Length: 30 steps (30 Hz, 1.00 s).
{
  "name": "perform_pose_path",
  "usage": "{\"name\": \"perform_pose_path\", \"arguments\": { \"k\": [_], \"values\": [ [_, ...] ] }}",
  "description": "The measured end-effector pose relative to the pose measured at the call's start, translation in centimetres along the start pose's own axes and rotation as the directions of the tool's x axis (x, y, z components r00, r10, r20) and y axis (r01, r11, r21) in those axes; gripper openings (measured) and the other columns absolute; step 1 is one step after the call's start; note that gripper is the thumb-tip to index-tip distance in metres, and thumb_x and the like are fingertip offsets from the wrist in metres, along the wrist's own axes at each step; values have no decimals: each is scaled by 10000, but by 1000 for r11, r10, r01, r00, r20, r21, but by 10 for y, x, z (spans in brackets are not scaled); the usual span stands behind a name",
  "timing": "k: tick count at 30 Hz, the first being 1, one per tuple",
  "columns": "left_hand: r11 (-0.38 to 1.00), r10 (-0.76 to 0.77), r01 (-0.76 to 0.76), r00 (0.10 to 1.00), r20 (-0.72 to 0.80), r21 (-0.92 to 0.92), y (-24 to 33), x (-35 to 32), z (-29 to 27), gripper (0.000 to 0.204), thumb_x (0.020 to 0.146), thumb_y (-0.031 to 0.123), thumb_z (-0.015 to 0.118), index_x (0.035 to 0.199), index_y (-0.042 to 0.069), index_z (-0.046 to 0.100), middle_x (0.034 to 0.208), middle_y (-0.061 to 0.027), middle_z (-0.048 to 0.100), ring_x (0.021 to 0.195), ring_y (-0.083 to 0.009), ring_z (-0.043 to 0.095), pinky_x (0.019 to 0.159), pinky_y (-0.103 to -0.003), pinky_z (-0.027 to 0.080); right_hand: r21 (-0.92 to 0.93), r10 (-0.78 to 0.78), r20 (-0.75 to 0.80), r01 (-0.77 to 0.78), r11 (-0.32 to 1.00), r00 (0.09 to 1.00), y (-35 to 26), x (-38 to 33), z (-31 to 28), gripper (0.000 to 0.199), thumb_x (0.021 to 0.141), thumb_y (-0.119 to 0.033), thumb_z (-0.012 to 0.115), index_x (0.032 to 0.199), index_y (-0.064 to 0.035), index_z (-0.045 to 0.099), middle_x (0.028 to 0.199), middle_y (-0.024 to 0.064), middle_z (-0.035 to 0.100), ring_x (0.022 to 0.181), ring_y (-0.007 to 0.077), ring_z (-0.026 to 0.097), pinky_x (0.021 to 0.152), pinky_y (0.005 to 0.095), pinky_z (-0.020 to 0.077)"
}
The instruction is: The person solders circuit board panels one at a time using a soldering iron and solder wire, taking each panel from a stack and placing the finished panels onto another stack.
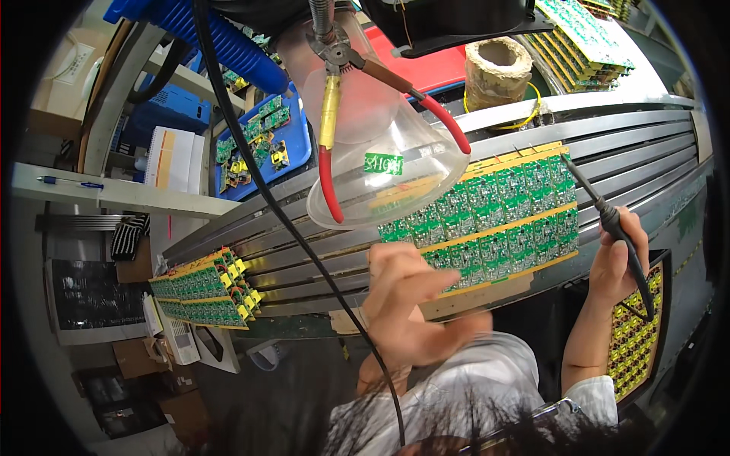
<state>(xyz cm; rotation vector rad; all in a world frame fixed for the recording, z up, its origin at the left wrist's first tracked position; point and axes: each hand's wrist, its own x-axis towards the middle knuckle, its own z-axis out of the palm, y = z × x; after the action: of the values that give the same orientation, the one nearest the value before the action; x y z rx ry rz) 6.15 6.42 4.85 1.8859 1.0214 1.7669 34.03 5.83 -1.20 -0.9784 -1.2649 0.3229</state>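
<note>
- Head view: I see the right hand (617, 254) closed around a slim black soldering iron (611, 220), its tip by the upper right corner of a rectangular green-and-yellow circuit-board panel (518, 251) on the grey metal-slatted surface (639, 135).
- The blurred left hand (407, 308), fingers apart, is near the panel's lower left; contact I cannot tell.
- I'd favour light, brief tip contact, with the left hand well clear.

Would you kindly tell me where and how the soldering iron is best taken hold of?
Probably the soldering iron is best gripped by its dark handle, from the right, as the right hand holds it. The handle is thicker and slants down and right; the thin metal shaft, possibly hot, points up and left toward the green circuit board panel.
</note>
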Motion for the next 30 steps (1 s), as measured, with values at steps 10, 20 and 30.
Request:
{"name": "perform_pose_path", "arguments": {
  "k": [10,20,30],
  "values": [
    [823,-80,-13,987,138,569,-29,-27,-1,207,734,-15,779,910,83,730,784,-9,551,792,-211,554,815,-354,427,114,-15,214,-10,993,977,-15,-4,22,267,952,-204,600,1128,-11,656,859,139,664,751,236,551,773,411,470],
    [842,-52,-53,983,179,537,-34,-35,-2,154,755,0,737,876,80,685,829,-24,597,877,-250,599,879,-411,444,215,43,239,-96,972,970,-21,-10,30,268,863,-125,642,1059,51,692,864,153,689,763,264,576,787,404,490],
    [862,-42,-64,980,195,503,-33,-37,-8,148,757,-8,721,848,84,649,835,-23,602,915,-263,605,906,-434,445,155,-47,336,-7,988,941,-19,-15,27,268,845,-95,640,1064,47,702,861,138,708,728,265,589,783,387,499]
  ]
}}
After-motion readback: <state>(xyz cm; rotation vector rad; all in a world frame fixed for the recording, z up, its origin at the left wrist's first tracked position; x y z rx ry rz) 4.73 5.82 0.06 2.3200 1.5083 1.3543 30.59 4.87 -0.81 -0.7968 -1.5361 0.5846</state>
